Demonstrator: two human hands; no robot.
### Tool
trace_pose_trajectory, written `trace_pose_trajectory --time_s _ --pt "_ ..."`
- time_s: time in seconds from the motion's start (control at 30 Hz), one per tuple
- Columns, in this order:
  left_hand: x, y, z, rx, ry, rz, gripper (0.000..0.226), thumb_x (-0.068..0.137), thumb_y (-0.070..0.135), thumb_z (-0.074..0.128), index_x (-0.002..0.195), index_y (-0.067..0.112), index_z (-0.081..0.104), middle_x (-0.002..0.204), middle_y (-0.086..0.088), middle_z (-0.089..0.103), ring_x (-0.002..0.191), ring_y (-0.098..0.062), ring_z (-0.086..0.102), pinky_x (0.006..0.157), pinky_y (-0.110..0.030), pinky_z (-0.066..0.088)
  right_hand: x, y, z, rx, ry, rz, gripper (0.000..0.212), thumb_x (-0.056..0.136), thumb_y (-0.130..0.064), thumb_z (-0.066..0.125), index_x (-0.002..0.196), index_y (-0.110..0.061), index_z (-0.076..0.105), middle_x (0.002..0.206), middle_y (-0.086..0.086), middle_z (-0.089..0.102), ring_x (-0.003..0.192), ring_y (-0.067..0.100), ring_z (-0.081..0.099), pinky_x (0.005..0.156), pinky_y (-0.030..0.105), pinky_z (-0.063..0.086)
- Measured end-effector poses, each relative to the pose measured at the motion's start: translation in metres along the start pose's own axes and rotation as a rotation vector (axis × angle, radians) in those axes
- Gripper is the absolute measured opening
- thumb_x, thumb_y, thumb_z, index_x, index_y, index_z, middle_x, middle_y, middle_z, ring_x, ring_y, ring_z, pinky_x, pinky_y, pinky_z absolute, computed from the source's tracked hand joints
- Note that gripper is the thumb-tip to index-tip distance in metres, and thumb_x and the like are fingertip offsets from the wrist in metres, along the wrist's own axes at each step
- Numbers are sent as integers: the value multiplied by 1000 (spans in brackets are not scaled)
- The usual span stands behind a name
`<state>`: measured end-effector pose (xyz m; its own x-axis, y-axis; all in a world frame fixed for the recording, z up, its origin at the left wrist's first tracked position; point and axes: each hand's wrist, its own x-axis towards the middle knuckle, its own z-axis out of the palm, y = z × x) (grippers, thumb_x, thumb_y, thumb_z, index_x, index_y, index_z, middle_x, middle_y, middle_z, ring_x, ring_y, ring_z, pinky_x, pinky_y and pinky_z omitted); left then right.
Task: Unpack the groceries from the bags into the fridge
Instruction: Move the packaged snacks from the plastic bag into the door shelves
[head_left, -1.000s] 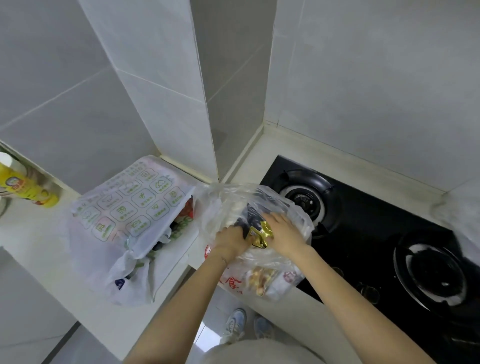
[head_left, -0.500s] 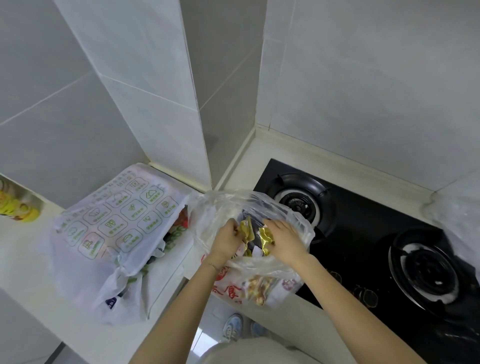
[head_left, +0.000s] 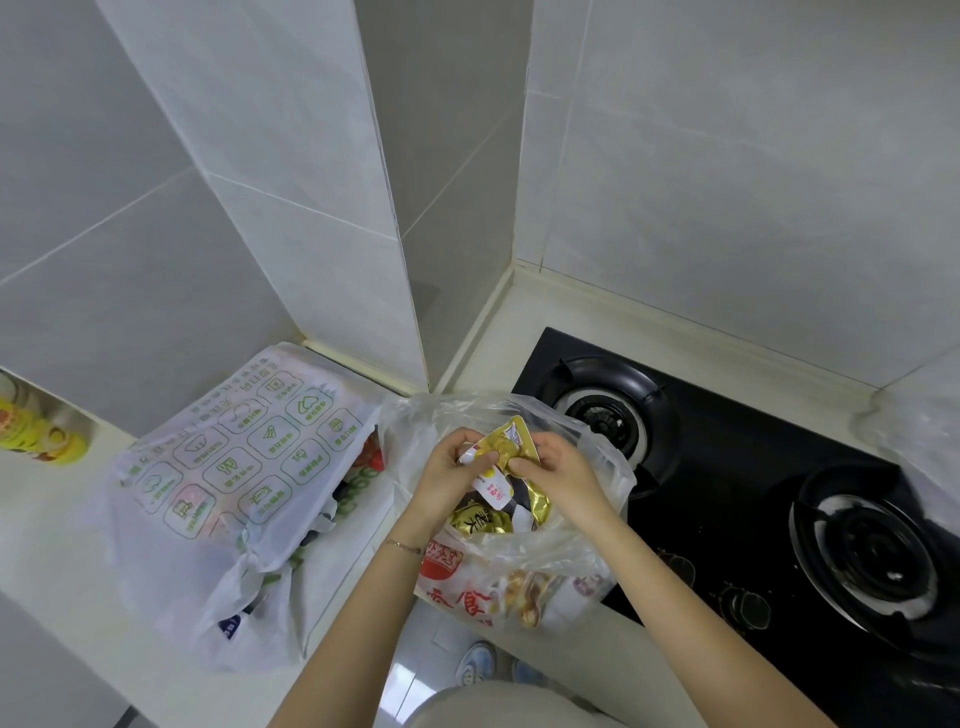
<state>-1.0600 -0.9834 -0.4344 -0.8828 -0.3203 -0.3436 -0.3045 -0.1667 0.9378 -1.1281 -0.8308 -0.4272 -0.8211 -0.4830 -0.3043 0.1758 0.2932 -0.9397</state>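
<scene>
Both hands met over the open mouth of a clear plastic bag (head_left: 605, 470) that stood on the pale desk (head_left: 47, 540), its right side lapping onto the edge of a black gas hob (head_left: 727, 483). The left hand (head_left: 447, 475) had its fingers curled round one side of a small gold foil packet (head_left: 511, 441), and the right hand (head_left: 558, 470) pinched the other side, so the packet was gripped between the two, just above the bag's rim and clear of the desk. Below it, inside the bag, lay more gold and white packets (head_left: 535, 501), and lower down a red-and-white printed pack (head_left: 452, 577) pressed against the bag's front wall. A thin bracelet (head_left: 402, 545) sat on the left wrist. To the left, just beside the clear bag, lay a second bag – a white bag printed with green squares (head_left: 234, 467) – slumped on the desk against the tiled wall (head_left: 260, 182), with coloured goods showing at its open right-hand end. Well apart, at the far left edge, stood a yellow bottle (head_left: 44, 441). Between the forearms, far below, a pair of pale shoes (head_left: 478, 662) showed on a glossy floor – blurred.
</scene>
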Motion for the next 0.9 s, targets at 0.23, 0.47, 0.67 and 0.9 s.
trace_pose_trajectory --time_s 0.23,0.47,0.67,0.9 --pt "-7 3 -6 86 -96 56 20 88 14 70 104 2 68 99 -13 71 87 -19 68 79 -27 54 4 -4 -5 -30 -8 50 12 84 -13 73 95 -11 68 95 4 72 84 10 67 63 13 48" --pt "-8 -4 -19 282 -157 0 12 86 11 72 92 4 65 78 0 64 66 -4 57 64 -19 45 11 -6 -8 -171 -190 17 13 85 -10 70 98 -12 71 92 0 73 83 7 68 76 19 52" --pt "-7 -14 -31 290 49 -26 13 87 19 71 86 15 59 79 1 63 74 -14 60 70 -25 48 24 16 -25 -780 -145 -57 41 88 -19 67 128 -18 59 130 -2 59 120 14 52 103 26 40" --pt "-10 -13 -29 223 136 -43 14 89 20 69 94 11 59 82 3 64 75 -12 61 63 -15 48 25 28 -21 -1208 -246 -82 53 89 -14 62 139 -19 47 140 2 46 134 23 36 112 34 25"
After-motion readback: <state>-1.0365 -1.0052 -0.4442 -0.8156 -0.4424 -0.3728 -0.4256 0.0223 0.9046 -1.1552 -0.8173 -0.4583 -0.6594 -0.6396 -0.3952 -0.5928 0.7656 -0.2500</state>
